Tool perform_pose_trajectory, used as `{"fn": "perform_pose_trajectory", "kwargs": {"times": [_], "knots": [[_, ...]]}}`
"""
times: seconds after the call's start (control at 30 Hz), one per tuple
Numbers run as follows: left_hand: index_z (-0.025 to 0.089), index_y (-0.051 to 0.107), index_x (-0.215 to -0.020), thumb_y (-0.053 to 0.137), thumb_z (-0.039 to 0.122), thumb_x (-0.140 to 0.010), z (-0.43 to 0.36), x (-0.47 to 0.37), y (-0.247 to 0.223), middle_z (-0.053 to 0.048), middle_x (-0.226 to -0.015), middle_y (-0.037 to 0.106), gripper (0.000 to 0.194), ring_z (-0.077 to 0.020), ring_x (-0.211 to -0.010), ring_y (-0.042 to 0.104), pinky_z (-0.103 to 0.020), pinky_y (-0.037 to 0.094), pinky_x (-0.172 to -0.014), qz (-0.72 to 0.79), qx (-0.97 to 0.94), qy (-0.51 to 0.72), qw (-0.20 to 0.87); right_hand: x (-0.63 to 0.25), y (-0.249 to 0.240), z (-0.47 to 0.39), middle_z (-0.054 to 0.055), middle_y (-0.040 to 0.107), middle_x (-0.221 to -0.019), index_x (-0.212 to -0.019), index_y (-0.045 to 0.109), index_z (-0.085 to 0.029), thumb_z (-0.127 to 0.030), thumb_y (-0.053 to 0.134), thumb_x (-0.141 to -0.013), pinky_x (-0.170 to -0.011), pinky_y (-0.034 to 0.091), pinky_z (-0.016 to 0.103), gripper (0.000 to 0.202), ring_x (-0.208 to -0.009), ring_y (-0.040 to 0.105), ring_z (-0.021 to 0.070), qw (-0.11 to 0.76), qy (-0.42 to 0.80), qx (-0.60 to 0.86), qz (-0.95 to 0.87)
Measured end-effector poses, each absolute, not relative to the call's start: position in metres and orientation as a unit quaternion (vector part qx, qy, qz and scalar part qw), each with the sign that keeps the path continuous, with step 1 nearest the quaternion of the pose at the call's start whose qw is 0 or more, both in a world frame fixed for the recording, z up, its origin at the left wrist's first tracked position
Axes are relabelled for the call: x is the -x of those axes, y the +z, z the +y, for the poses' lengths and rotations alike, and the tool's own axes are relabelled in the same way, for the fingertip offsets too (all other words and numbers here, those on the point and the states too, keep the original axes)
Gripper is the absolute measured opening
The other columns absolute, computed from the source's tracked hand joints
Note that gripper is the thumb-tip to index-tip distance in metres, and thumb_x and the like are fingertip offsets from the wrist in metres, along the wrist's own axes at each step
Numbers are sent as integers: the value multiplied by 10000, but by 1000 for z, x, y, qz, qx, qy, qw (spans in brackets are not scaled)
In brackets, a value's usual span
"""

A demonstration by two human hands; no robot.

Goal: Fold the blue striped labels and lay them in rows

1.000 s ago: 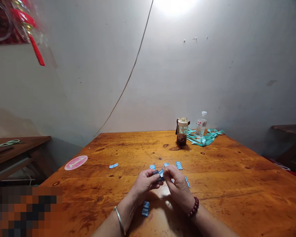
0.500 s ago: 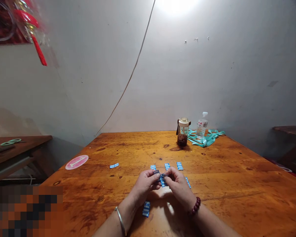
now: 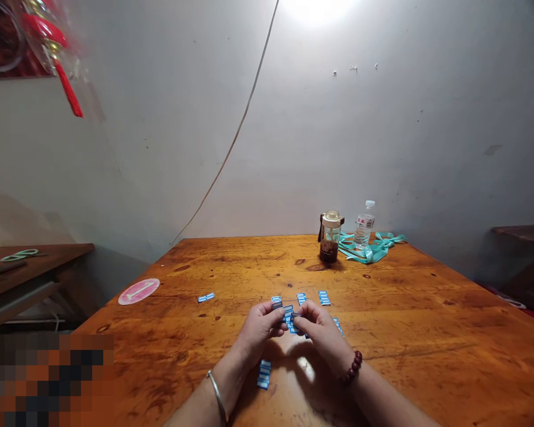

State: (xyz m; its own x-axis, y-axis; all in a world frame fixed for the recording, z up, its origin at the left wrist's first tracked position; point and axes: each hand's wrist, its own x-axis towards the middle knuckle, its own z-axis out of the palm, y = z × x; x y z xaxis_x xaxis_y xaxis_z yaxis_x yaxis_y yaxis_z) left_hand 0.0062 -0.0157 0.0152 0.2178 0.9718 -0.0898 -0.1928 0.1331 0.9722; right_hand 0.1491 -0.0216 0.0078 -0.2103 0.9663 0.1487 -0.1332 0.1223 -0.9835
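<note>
Blue and white strips are held between the two hands, just above the near half of the wooden desk. The left hand grips them from the left, thumb on top and fingers curled beneath. The right hand pinches them from the right between thumb and forefinger. The fingers hide part of them, so I cannot tell how many there are.

More of the same lie on the desk: a small pair off to the left, three groups in a row just beyond the hands, one group beside the right hand, and a near group below the left wrist.

A silver bangle circles the left wrist, dark red beads the right. At the far right stand a jar with dark contents and a clear bottle, with teal ribbon around the bottle's base. A pink disc lies flat near the left edge.
</note>
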Motion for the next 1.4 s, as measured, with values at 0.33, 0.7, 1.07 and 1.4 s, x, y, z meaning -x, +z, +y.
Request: {"fn": "perform_pose_trajectory", "kwargs": {"times": [0.33, 0.7, 1.07, 1.4], "knots": [[117, 582, -773, 600, 402, -652, -15, -4, 13, -38, -675, 592, 310, -79, -533, 526, -183, 384, -497, 427, -476, 463, 613, -156, 8, -18, -31, 486, -582, -677, 508, -150, -336, 621, -645, -479, 342, 197, 220, -481, 430, 68, 511, 652, 340, -446], [122, 563, -594, 654, 346, -584, -17, -13, 13, 28, -487, 482, 243, -55, -423, 400, -185, 304, -426, 423, -516, 475, 573, -150, 12, -24, -40, 476, -566, -620, 499, -153, -335, 620, -656, -490, 317, 191, 222, -505, 405, 69, 497, 606, 331, -525], [111, 624, -737, 617, 280, -644, -20, -11, 14, -32, -658, 590, 194, -84, -580, 530, -177, 389, -538, 380, -503, 394, 668, -150, -6, -16, -32, 468, -599, -650, 474, -163, -349, 546, -708, -514, 342, 202, 207, -565, 435, 98, 515, 452, 405, -605], [92, 601, -952, 539, 166, -722, -26, -10, 21, -115, -937, 593, 250, -124, -744, 557, -232, 440, -682, 298, -397, 409, 765, -148, -4, -20, -12, 451, -675, -616, 483, -175, -226, 526, -710, -587, 358, 236, 116, -642, 427, 124, 529, 291, 446, -661]]}}
